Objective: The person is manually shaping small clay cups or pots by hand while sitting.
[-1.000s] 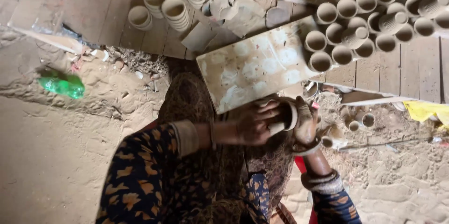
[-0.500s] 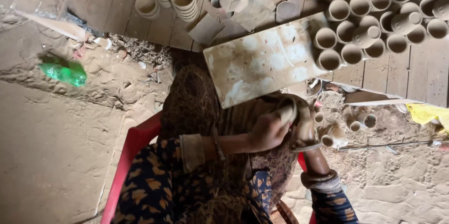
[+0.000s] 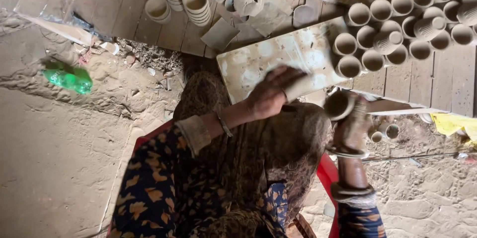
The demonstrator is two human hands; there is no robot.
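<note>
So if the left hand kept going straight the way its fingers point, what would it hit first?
The left hand points up and to the right over the pale board. Going straight on, it would likely meet the nearest clay cup at the board's right edge first, though depth is hard to judge.

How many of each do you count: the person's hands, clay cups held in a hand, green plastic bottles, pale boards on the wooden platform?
hands: 2, the left hand and the right hand
held clay cup: 1
green plastic bottle: 1
pale board: 1
total: 5
</note>
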